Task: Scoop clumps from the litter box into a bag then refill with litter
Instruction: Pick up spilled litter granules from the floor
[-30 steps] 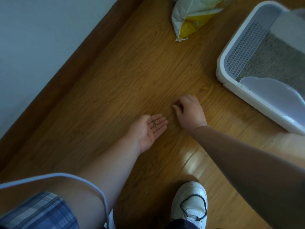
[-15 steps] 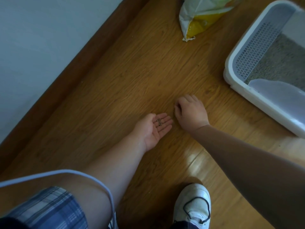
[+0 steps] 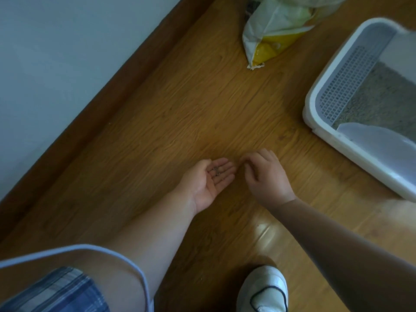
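A person is crouching over a wooden floor (image 3: 180, 104), seen from above, with both bare hands low in the middle of the view. The left hand (image 3: 209, 183) is lying palm up with its fingers relaxed and nearly straight, cradling a few small dark litter granules (image 3: 216, 171) near the base of the fingers. The right hand (image 3: 265, 176) is hovering just beside the left fingertips, knuckles up, with its fingers curled and thumb and fingertips drawn close together. Whether a granule is pinched between them is too small to tell.

The white litter box (image 3: 315, 93) is sitting well beyond the right hand, off to its outer side, with grey litter (image 3: 378, 102) inside. Its long side is running diagonally away from the hands. The right hand is the nearer one to it. A white and yellow litter bag (image 3: 276, 34) is lying straight ahead of both hands, well apart from them. A white shoe (image 3: 263, 289) is showing behind the right wrist.

Judging from this, the person is gathering stray granules. The cupped left palm will likely need to travel across, past the right hand, to reach the box.
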Action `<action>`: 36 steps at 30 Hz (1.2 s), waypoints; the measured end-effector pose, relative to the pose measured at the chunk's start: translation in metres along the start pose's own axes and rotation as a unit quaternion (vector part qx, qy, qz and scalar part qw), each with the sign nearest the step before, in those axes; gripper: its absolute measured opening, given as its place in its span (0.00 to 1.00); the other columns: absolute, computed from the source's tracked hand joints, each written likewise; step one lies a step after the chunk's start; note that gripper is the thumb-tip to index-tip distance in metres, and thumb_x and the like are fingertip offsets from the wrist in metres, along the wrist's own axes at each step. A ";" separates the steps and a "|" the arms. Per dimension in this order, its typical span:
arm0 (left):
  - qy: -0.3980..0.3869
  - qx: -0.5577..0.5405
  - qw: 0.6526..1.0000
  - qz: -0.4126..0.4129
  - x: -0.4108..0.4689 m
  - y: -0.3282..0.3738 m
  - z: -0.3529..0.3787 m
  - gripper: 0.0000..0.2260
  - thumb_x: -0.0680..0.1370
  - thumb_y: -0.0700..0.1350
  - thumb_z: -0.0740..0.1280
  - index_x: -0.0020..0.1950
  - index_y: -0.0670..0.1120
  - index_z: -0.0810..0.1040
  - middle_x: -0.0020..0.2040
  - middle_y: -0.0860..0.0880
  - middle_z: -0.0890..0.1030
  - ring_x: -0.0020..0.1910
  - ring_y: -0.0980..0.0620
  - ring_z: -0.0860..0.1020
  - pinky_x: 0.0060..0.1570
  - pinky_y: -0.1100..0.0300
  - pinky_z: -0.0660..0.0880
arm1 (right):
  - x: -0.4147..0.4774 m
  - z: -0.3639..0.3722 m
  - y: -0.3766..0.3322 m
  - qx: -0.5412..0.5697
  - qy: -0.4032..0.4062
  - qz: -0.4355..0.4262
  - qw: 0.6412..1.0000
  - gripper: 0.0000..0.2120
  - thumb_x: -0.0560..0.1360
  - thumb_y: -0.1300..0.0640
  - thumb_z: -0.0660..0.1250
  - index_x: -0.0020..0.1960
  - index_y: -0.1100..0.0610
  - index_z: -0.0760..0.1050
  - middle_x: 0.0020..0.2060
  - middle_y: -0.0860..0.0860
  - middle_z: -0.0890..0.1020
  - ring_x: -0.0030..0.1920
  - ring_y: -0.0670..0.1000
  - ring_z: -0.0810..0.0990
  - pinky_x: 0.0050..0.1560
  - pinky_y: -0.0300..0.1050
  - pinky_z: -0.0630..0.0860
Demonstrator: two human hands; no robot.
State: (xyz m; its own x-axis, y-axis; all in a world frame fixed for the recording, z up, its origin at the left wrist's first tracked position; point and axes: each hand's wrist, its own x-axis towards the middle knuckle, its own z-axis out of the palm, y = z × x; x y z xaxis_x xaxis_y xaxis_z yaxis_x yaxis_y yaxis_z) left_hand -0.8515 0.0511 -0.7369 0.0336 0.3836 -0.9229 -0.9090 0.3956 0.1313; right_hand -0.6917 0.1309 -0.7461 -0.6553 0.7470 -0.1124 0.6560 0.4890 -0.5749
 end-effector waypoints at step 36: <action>-0.038 -0.010 0.999 0.031 -0.006 0.021 -0.001 0.17 0.85 0.45 0.55 0.65 0.35 0.76 0.59 0.37 0.82 0.58 0.42 0.82 0.60 0.49 0.78 | 0.003 -0.007 0.025 0.216 0.091 0.236 0.943 0.27 0.77 0.72 0.54 0.66 0.50 0.76 0.56 0.41 0.80 0.57 0.40 0.78 0.64 0.38 0.73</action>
State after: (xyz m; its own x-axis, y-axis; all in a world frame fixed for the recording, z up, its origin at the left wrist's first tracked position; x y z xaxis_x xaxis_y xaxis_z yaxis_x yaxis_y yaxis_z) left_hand -0.8715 0.0563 -0.7289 0.0079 0.4691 -0.8831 -0.9180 0.3536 0.1796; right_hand -0.6751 0.1487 -0.7547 -0.2283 0.9196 -0.3198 0.6196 -0.1161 -0.7763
